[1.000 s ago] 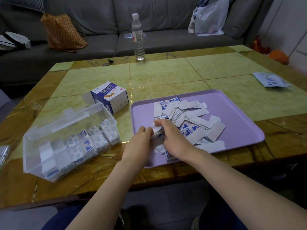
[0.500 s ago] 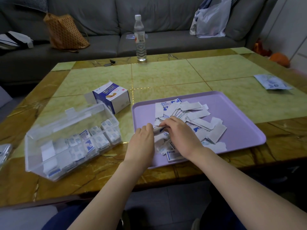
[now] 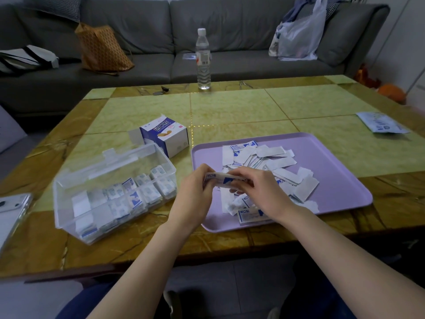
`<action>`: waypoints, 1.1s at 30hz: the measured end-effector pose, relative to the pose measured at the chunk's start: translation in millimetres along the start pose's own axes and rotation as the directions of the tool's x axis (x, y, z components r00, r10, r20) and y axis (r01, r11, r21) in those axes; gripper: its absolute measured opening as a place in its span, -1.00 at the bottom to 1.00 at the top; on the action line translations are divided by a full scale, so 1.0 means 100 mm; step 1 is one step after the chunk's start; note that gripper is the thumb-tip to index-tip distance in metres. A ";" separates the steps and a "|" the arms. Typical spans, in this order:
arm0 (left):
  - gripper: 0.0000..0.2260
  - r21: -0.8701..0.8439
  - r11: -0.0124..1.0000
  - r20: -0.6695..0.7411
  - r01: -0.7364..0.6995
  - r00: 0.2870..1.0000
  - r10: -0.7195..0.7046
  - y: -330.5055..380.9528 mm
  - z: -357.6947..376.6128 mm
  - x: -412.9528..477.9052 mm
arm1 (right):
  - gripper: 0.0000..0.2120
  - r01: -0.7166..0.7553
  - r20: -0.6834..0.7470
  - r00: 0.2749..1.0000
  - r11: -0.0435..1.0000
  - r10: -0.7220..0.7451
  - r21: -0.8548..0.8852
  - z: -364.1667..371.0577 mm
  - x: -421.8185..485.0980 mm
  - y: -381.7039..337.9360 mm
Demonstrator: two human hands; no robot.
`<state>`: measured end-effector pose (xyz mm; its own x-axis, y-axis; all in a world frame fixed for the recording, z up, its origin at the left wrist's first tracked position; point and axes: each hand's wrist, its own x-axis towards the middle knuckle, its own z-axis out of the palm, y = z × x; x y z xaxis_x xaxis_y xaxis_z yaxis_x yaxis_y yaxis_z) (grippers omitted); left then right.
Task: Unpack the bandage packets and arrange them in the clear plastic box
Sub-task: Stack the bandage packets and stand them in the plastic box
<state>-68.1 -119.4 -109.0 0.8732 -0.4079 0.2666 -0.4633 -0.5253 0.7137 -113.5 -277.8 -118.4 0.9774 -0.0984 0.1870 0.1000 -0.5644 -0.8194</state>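
Both hands are up over the near-left corner of the tray (image 3: 333,180).

L hand (image 3: 195,192) and R hand (image 3: 259,194) each pinch one end of a small stack (image 3: 222,178) of bandage packets, fingers curled round it. The stack lies approx. level between them, blue print up. Looks lifted off the tray, but can't tell for sure.

Pile (image 3: 264,157) of loose packets is spread over the tray's left and middle. Some are white side up, some show blue print. A few lie under my R hand and wrist at the near edge.

Box (image 3: 110,185) sits on the counter (image 3: 230,107) left of the tray, apart from it. Packets stand in rows inside, seen thru the clear wall. Lid position is hard to read.

Carton (image 3: 164,134) is just behind the box, near the tray's far-left corner, flap open. Bottle (image 3: 203,59) stands upright at the far edge. Phone (image 3: 11,206) is at the left edge, near the box. Flat printed pouch (image 3: 379,123) lies far right, well apart from the tray.

Sofa (image 3: 230,31) is behind the counter w/ an orange bag (image 3: 103,49) and a plastic bag (image 3: 296,40) on it.
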 end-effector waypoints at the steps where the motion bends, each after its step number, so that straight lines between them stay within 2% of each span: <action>1: -0.93 -0.034 0.999 -0.029 0.002 1.000 -0.003 0.01 -0.04 -0.01 | -0.84 0.011 -0.006 1.000 0.999 -0.011 0.032 0.01 -0.01 -0.03; 5: -0.90 -0.245 0.969 -0.090 0.038 0.994 -0.062 0.07 -0.17 -0.04 | -0.89 0.023 -0.053 0.999 0.985 -0.014 0.172 0.07 -0.05 -0.15; 7: -0.85 -0.273 0.962 -0.141 0.024 0.988 -0.065 0.08 -0.23 -0.06 | -0.88 0.025 -0.067 0.998 0.973 -0.010 0.228 0.12 -0.06 -0.20; 11: -0.84 -0.168 0.986 -0.230 -0.009 0.973 -0.030 0.04 -0.34 -0.11 | -0.87 0.043 -0.080 0.997 0.970 -0.024 0.240 0.23 -0.04 -0.31; 16: -0.79 -0.146 0.985 -0.296 -0.088 0.954 0.042 0.01 -0.58 -0.16 | -0.90 0.139 -0.055 0.989 0.987 -0.135 0.076 0.33 -0.01 -0.57; 21: -0.78 -0.144 0.983 -0.342 -0.111 0.938 0.056 -0.12 -0.81 -0.25 | -0.89 0.242 -0.091 0.964 0.967 -0.249 -0.083 0.48 0.10 -0.86; 25: -0.74 -0.152 0.983 -0.390 -0.104 0.920 0.037 -0.28 -1.04 -0.32 | -0.90 0.206 0.022 0.979 0.975 -0.205 -0.080 0.67 0.20 -1.14; 29: -0.83 -0.085 0.994 -0.452 -0.070 0.892 0.024 -0.46 -1.28 -0.39 | -0.91 0.174 0.122 0.978 0.985 -0.172 -0.002 0.87 0.36 -1.38; 33: -0.77 0.049 0.996 -0.490 0.069 0.871 -0.037 -0.70 -1.52 -0.50 | -0.79 0.141 0.183 0.974 0.989 -0.131 -0.041 1.09 0.58 -1.50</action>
<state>-56.0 51.1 -73.7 0.8515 0.0296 0.5234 -0.4085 -0.5883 0.6979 -51.5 -110.1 -43.9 0.9732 0.1286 0.1906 0.2292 -0.6055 -0.7621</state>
